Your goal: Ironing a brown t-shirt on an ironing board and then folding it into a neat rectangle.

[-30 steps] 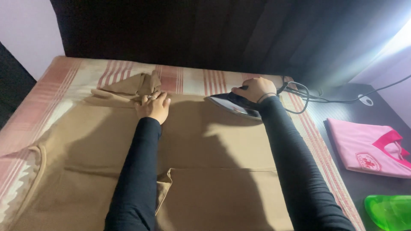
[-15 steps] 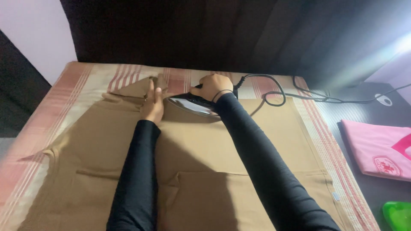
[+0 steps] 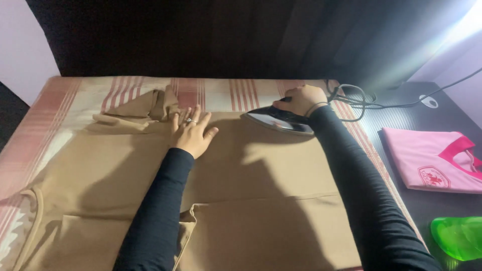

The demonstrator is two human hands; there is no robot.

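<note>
In the head view, a tan garment [image 3: 261,170] of smooth, matte cloth lay spread flat over a padded surface covered by a striped cloth [image 3: 65,100] in pink and cream bands. The garment filled most of the surface, with a stitched pocket edge showing near the bottom centre and a crumpled, folded part bunched at its far left. The left hand [image 3: 193,131] lay open on the garment, palm down and fingers spread, a ring on one finger, just to the right of the bunched part. The right hand [image 3: 301,99] was closed around the handle of an iron [image 3: 278,120], a dark wedge-shaped tool with a glossy, pointed body aimed left, resting on the far right part of the garment. The two hands were apart, with flat tan cloth between them. Both arms wore black ribbed sleeves. A dark cord [image 3: 354,98] coiled just right of the iron and ran off to the far right. On a dark table [image 3: 401,120] to the right lay a folded pink shirt [image 3: 434,160] with a red collar, and nearer, a translucent green plastic object [image 3: 459,237] whose contents could not be made out.
</note>
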